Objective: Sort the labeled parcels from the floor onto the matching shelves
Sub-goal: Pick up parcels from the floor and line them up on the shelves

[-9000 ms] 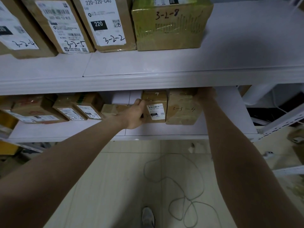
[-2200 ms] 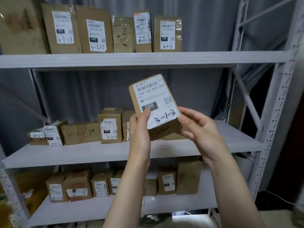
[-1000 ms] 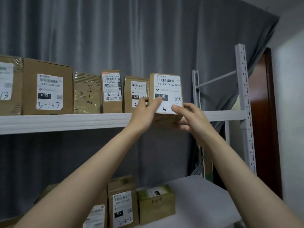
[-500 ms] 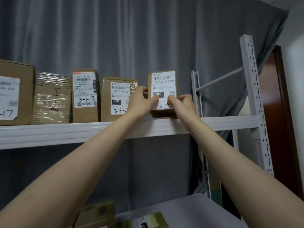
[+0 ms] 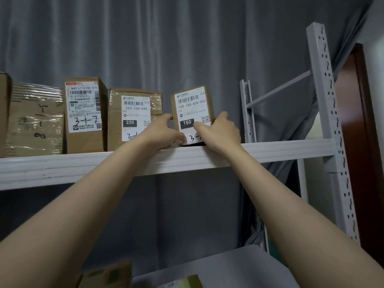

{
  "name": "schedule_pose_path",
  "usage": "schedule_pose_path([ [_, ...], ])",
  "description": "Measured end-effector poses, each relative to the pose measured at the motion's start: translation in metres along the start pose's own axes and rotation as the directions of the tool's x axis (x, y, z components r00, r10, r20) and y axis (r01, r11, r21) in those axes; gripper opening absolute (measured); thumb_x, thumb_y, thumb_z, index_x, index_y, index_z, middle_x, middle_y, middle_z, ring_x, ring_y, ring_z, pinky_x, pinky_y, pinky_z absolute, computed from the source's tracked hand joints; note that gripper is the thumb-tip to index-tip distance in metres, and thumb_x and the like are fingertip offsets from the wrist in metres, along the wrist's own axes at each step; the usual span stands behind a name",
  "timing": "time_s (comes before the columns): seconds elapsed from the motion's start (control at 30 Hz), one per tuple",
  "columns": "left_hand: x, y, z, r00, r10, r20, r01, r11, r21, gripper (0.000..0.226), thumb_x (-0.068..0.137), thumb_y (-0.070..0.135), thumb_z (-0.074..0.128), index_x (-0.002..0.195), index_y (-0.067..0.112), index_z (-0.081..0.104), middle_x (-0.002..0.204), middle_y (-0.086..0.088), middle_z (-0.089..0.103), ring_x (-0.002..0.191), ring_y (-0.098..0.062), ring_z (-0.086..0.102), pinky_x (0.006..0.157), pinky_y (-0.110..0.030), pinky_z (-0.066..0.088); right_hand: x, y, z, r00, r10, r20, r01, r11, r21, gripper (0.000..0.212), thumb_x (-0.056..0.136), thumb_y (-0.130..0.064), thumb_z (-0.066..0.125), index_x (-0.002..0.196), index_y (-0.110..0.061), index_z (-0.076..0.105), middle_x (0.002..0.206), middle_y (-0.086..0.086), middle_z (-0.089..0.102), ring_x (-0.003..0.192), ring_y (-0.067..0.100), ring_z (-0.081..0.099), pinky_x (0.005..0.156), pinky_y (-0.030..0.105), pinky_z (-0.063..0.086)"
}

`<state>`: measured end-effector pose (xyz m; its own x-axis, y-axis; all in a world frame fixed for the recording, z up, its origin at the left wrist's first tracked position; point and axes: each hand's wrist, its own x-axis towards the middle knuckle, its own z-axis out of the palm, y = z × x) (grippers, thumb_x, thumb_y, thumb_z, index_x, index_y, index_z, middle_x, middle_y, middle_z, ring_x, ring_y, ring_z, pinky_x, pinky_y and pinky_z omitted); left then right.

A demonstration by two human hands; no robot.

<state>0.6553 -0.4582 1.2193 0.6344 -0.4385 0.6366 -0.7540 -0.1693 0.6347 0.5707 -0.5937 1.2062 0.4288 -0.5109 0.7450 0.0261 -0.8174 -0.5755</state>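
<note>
From my remote seat, two bare forearms fill the bottom of the view, reaching up and away from the camera. Low between them lies the pale board of a lower shelf point(image 5: 239, 265), with the blurred top of a brown box point(image 5: 104, 274) at its left.

Further up, both hands meet on one small brown parcel point(image 5: 192, 107). The left hand point(image 5: 161, 132) curls its fingers round the parcel's left edge. The right hand point(image 5: 220, 133) wraps the right edge, and its thumb point(image 5: 200, 127) lies across the front of the label. So both hands are holding it, one on each side.

The parcel stands on end at the front lip of the white top shelf point(image 5: 280, 149), leaning a little. Its label reads 150-150-A26-050, with a black block marked 150; the handwritten code below starts with 3 – the rest is covered by the right hand.

Just to its left, apart from it, stands a parcel marked 220 point(image 5: 133, 117), then a taller one handwritten 3-1-7 point(image 5: 84, 113), then a plastic-wrapped box point(image 5: 35, 119).

To the right rises a white slotted rack post point(image 5: 328, 121), with a dark red door point(image 5: 357, 142) beyond it. Behind everything hangs a grey curtain point(image 5: 166, 48)
</note>
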Motion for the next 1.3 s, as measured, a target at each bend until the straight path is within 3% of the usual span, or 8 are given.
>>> schedule_pose_path([
  [0.17,0.0,-0.002,0.0,0.999,-0.026,-0.034,0.027,0.999,0.024,0.052,0.057,0.01,0.082,0.105,0.013,0.063,0.096,-0.008,0.074,0.086,-0.025,0.068,0.084,-0.039,0.056,-0.002,-0.001,0.001,1.0,-0.014,0.001,0.014,0.997,-0.07,0.062,0.084,-0.052,0.057,0.123,-0.006,0.044,0.127,0.013,0.059,0.116,0.037,0.056,0.079,0.035,0.038],
  [0.27,-0.004,0.002,0.001,0.998,-0.042,-0.053,0.044,0.999,0.031,0.022,0.065,0.004,0.08,0.074,0.006,0.061,0.079,-0.018,0.069,0.072,-0.023,0.058,0.067,-0.032,0.045,-0.001,-0.004,0.0,0.999,0.024,0.038,-0.02,0.995,-0.098,0.061,0.083,-0.053,0.056,0.123,-0.007,0.052,0.126,0.012,0.06,0.115,0.035,0.057,0.076,0.032,0.038],
  [0.33,-0.003,0.001,0.001,0.997,-0.053,-0.064,0.056,0.997,0.045,0.031,0.071,0.001,0.078,0.068,0.013,0.049,0.07,-0.014,0.057,0.067,-0.022,0.049,0.057,-0.028,0.036,-0.001,-0.006,-0.001,0.996,0.035,0.082,-0.025,0.992,-0.125,0.053,0.082,-0.052,0.055,0.116,-0.011,0.062,0.119,0.009,0.065,0.11,0.033,0.06,0.075,0.031,0.039],
  [0.47,0.001,-0.003,-0.003,0.997,-0.065,-0.048,0.065,0.998,-0.007,0.037,0.071,-0.002,0.075,0.086,0.014,0.046,0.083,-0.015,0.06,0.074,-0.023,0.055,0.059,-0.03,0.038,0.002,-0.008,-0.008,0.975,0.084,0.207,-0.07,0.995,-0.077,0.045,0.08,-0.051,0.055,0.108,-0.018,0.066,0.109,0.003,0.068,0.105,0.028,0.062,0.085,0.033,0.049],
  [0.67,0.0,0.0,0.003,0.994,-0.058,0.087,0.043,0.985,0.17,0.056,0.077,0.016,0.078,0.129,0.017,0.059,0.117,-0.008,0.067,0.105,-0.025,0.064,0.095,-0.04,0.053,0.021,-0.005,-0.012,0.943,0.179,0.281,-0.205,0.977,0.066,0.035,0.065,-0.041,0.059,0.092,-0.022,0.066,0.102,0.0,0.07,0.097,0.022,0.063,0.09,0.038,0.053],
  [1.0,-0.011,0.015,0.006,0.973,-0.069,0.22,-0.003,0.951,0.309,0.026,0.097,0.019,0.049,0.119,0.009,0.058,0.127,-0.015,0.062,0.121,-0.03,0.057,0.103,-0.039,0.041,0.049,-0.008,0.007,0.911,0.199,0.361,-0.216,0.976,0.007,0.01,0.082,-0.013,0.051,0.073,-0.014,0.054,0.075,0.004,0.056,0.062,0.017,0.048,0.053,0.025,0.034],
  [1.13,-0.008,0.015,0.006,0.965,-0.095,0.244,-0.002,0.929,0.369,0.033,0.099,0.025,0.047,0.13,0.017,0.054,0.126,-0.004,0.059,0.117,-0.024,0.052,0.096,-0.031,0.037,0.055,-0.005,0.015,0.904,0.196,0.38,-0.198,0.98,-0.035,0.003,0.076,-0.012,0.055,0.074,-0.014,0.057,0.084,0.007,0.059,0.07,0.022,0.051,0.06,0.027,0.039],
  [1.3,-0.008,0.015,0.003,0.96,-0.127,0.248,0.024,0.925,0.378,0.039,0.096,0.032,0.055,0.134,0.02,0.056,0.133,-0.001,0.058,0.124,-0.022,0.052,0.11,-0.036,0.038,0.055,-0.002,0.013,0.902,0.134,0.41,-0.114,0.991,-0.073,0.009,0.078,-0.01,0.063,0.077,-0.017,0.058,0.08,0.003,0.058,0.07,0.019,0.053,0.062,0.026,0.041],
])
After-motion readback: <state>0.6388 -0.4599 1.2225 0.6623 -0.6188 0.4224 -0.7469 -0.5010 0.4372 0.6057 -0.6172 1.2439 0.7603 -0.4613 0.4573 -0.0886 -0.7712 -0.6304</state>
